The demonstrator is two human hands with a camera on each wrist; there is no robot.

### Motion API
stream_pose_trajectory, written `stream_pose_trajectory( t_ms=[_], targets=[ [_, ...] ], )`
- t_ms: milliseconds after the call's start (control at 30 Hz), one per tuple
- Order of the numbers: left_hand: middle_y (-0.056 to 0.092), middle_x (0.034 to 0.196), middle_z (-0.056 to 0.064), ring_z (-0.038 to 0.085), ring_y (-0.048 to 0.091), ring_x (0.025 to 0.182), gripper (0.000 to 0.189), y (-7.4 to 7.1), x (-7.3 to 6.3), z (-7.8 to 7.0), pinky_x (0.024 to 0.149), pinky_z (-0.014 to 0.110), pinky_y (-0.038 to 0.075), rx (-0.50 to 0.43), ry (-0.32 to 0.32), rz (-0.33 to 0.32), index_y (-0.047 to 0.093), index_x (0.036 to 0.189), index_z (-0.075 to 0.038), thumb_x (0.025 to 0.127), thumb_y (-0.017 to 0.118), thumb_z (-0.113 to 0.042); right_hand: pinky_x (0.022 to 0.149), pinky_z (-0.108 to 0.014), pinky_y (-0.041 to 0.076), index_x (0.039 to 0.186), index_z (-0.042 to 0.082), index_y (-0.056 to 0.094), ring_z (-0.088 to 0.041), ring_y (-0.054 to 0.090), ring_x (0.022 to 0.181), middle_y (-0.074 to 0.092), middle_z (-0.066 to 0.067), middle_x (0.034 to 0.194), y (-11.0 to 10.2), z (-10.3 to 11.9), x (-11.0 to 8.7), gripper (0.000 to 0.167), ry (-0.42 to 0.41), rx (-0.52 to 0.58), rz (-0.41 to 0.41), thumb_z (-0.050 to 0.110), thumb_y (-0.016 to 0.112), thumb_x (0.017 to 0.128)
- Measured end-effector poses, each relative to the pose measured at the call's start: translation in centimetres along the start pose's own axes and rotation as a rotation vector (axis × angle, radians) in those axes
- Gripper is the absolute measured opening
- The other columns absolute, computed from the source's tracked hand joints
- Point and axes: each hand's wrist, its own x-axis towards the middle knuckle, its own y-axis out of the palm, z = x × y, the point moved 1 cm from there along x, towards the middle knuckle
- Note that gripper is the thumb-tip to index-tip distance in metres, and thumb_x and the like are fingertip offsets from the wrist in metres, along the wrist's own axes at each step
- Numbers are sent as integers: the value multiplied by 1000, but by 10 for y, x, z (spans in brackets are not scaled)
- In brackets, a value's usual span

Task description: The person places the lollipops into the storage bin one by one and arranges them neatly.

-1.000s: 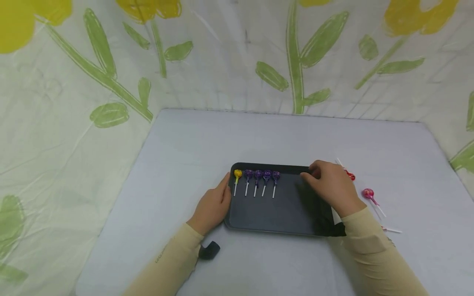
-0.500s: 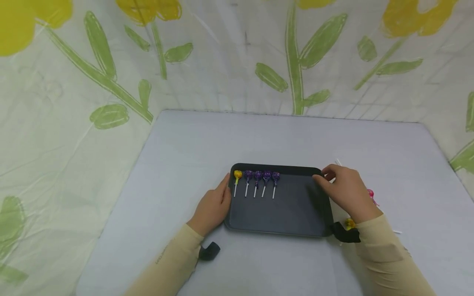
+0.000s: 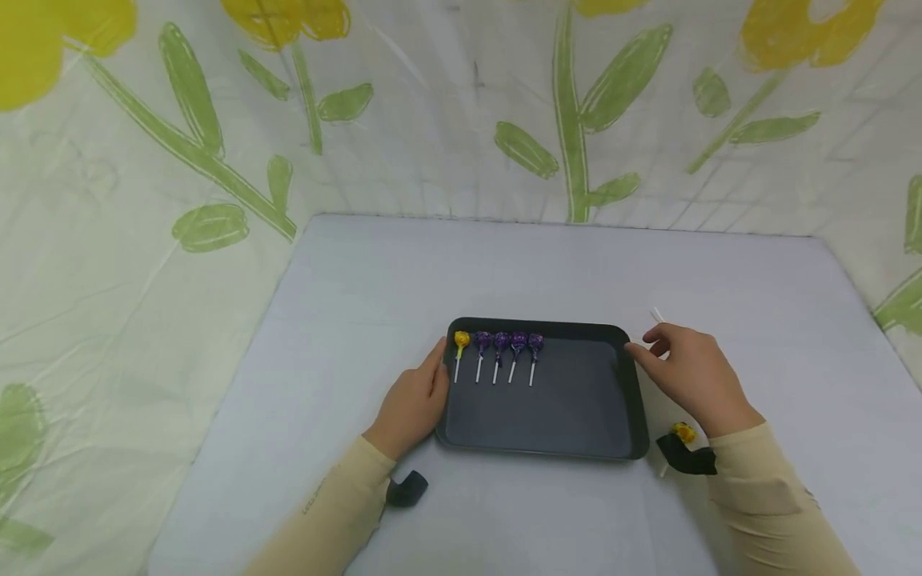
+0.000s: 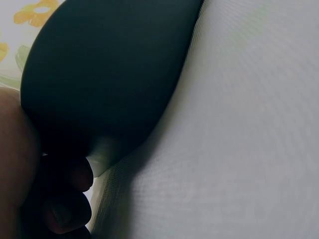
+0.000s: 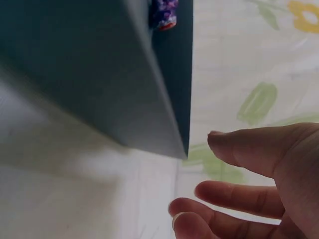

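Note:
A dark grey rectangular tray [image 3: 576, 416] holds a row of wrapped lollipops at its far left: one yellow lollipop [image 3: 462, 340] and several purple lollipops [image 3: 519, 342], sticks toward me. My left hand [image 3: 410, 404] grips the tray's left edge; in the left wrist view its curled fingers [image 4: 67, 211] lie at the tray's dark underside. Just off the tray's right edge hovers my right hand [image 3: 695, 376], fingers loosely bent and holding nothing. The right wrist view shows a gap between its thumb and the tray corner [image 5: 174, 144].
Beside my right wrist lies another yellow lollipop [image 3: 684, 433], partly behind a black wrist-camera part [image 3: 687, 458]. A white stick [image 3: 657, 314] pokes out beyond the right hand. The white table [image 3: 504, 268] meets a flower-printed curtain [image 3: 432, 160] at the back.
My right hand has drawn back rightward from over the tray's far right corner. It now covers the red and pink lollipops, while the yellow one has come into view. The left hand stays put.

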Motion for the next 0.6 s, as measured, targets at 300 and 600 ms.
stream_pose_trajectory(
  t_ms=[300,600],
  targets=[
    [36,55,-8,8,28,48,53,0,0,-1,48,29,27,-11,-6,6,40,160,-1,110,43,-18,70,-45,50,117,-3,71,-38,66,91,73,-24,110,-2,-22,-6,50,17,-14,-39,45,66,102],
    [37,54,-8,7,28,47,53,0,0,0,47,27,27,-16,-6,-2,40,160,-1,111,44,-18,74,-55,52,118,-1,71,-45,64,100,70,-30,116,-11,-40,-13,50,71,-43,-42,45,65,102]
  ],
)
